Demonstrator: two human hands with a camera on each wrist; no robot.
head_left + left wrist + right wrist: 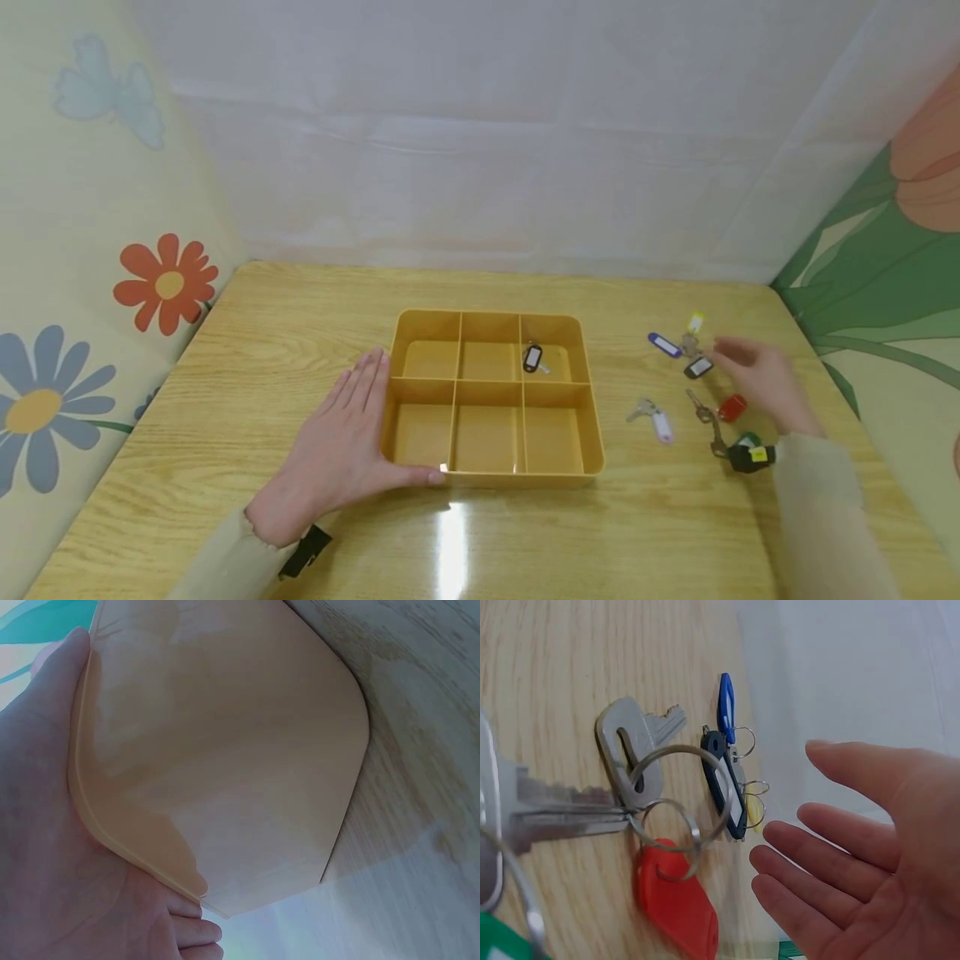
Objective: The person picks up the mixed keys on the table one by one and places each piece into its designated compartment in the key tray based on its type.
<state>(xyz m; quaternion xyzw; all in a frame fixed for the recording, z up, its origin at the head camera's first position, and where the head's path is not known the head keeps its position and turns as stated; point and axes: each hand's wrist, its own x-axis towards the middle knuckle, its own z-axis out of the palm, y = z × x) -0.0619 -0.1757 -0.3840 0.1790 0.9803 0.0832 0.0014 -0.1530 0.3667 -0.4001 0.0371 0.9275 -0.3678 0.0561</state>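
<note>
My left hand [337, 446] rests along the left side of a yellow divided organizer box [517, 481], fingers straight along the side and thumb on the front wall. A key with a black tag [533, 358] lies in its back right compartment. At the right, my right hand [761, 383] hovers with fingers loosely extended and nothing in it. Nearest its fingertips lies another black key tag [699, 367], beside a blue key tag [664, 344] and a yellow key tag [696, 323]. Below the hand lies a red key tag [732, 407] with its key, seen large in the right wrist view.
A pale pink key tag [662, 427] with keys lies between the box and the right arm. A green key tag [748, 440] is partly hidden by the black wrist camera [746, 458]. A white cloth [480, 192] hangs behind the wooden table [300, 333].
</note>
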